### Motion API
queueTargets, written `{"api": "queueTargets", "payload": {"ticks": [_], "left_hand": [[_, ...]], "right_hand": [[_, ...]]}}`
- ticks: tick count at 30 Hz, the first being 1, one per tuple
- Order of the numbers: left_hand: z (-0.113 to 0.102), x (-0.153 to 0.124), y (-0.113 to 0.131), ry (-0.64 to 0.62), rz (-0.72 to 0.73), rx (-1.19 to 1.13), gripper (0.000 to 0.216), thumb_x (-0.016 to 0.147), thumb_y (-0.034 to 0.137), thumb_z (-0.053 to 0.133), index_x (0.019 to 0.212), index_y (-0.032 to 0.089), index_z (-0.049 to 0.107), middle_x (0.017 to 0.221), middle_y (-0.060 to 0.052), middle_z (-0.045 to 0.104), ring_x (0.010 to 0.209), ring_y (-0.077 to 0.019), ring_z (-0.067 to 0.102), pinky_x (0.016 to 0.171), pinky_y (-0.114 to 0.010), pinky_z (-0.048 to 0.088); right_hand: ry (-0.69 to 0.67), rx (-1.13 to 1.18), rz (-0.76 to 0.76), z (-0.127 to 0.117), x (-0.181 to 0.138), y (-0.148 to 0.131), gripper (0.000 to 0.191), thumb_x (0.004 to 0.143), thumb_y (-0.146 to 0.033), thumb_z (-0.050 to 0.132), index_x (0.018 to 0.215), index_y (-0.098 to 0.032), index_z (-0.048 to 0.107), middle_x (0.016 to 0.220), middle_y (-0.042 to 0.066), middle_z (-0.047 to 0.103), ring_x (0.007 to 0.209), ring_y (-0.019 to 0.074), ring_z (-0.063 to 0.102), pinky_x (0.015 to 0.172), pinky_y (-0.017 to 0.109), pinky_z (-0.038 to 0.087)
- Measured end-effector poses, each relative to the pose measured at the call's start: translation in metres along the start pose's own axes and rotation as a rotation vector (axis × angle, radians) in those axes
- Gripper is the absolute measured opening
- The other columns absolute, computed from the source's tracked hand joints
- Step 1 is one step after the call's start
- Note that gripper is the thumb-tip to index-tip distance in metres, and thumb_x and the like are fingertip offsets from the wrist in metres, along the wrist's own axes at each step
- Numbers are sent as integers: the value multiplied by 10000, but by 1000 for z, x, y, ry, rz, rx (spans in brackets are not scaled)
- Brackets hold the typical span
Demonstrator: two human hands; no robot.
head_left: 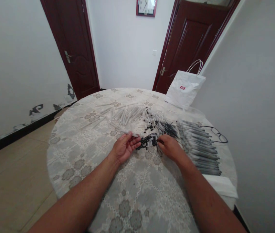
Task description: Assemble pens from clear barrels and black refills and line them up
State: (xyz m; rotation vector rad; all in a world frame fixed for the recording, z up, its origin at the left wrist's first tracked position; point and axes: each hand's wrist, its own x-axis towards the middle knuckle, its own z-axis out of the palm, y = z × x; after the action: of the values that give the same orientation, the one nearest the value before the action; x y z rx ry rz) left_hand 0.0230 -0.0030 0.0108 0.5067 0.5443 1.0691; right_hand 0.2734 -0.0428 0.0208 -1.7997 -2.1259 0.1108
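My left hand (pixel 127 147) is turned partly palm up, its thumb and fingers closed on a whitish pen barrel (pixel 132 134). Close to its fingertips lie black pen parts (pixel 145 141) in a loose heap. On the heap's other side, my right hand (pixel 170 146) is closed in a pinch. What it pinches is too small and hidden to make out. Beyond my right hand there is a bundle of dark, thin refills (pixel 170 129). Many clear white barrels (pixel 127 115) lie spread past my left hand.
Rows of pens (pixel 205 150) lie at the right, with glasses (pixel 216 133) beside them. Small clear and black pieces (pixel 152 117) are scattered mid-table. A white paper bag (pixel 185 88) stands at the back right of the round table (pixel 79 181). A folded white item (pixel 221 185) sits by the right edge.
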Motion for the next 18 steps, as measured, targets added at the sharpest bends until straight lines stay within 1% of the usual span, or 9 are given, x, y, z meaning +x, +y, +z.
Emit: {"api": "queueTargets", "payload": {"ticks": [2, 5, 9, 12, 15, 18], "left_hand": [[1, 0, 0, 0, 4, 5, 88, 909, 200, 636, 886, 133, 584, 905, -92, 737, 809, -200, 745, 694, -324, 631], [1, -1, 0, 9, 10, 10, 95, 898, 192, 648, 879, 137, 573, 896, -88, 733, 817, -203, 743, 709, -329, 631], [1, -1, -1, -13, 11, 26, 131, 880, 211, 677, 890, 145, 565, 890, -82, 729, 824, -214, 743, 711, -348, 631], [1, -1, -3, -20, 8, 49, 152, 876, 226, 690, 885, 145, 561, 886, -84, 728, 832, -225, 745, 708, -359, 630], [1, -1, -5, -9, 12, 64, 173, 860, 222, 713, 873, 143, 560, 882, -87, 728, 841, -225, 746, 714, -345, 628], [0, -1, -5, -20, 12, 75, 185, 844, 216, 733, 885, 138, 571, 893, -92, 731, 841, -222, 746, 722, -336, 628]], "right_hand": [[-50, -37, -2, 4, -1, -8, 177, 883, -252, 587, 1004, -185, 697, 997, 76, 662, 955, 192, 607, 842, 265, 416], [-75, -98, 12, 8, -2, -20, 170, 890, -284, 603, 1018, -201, 678, 1024, 79, 659, 964, 200, 610, 806, 263, 409], [-89, -224, 52, 12, -2, -28, 131, 915, -284, 570, 984, -205, 649, 1010, 92, 652, 883, 207, 618, 707, 276, 393], [-72, -263, 36, 13, -3, -28, 134, 933, -288, 532, 972, -200, 624, 999, 99, 646, 835, 207, 615, 669, 281, 382], [17, -197, -2, 13, -3, -26, 140, 940, -282, 503, 969, -189, 604, 992, 106, 646, 852, 210, 606, 701, 284, 395], [121, 48, -55, 14, -1, -29, 130, 931, -280, 510, 950, -191, 603, 913, 79, 655, 832, 202, 601, 742, 290, 419]]}}
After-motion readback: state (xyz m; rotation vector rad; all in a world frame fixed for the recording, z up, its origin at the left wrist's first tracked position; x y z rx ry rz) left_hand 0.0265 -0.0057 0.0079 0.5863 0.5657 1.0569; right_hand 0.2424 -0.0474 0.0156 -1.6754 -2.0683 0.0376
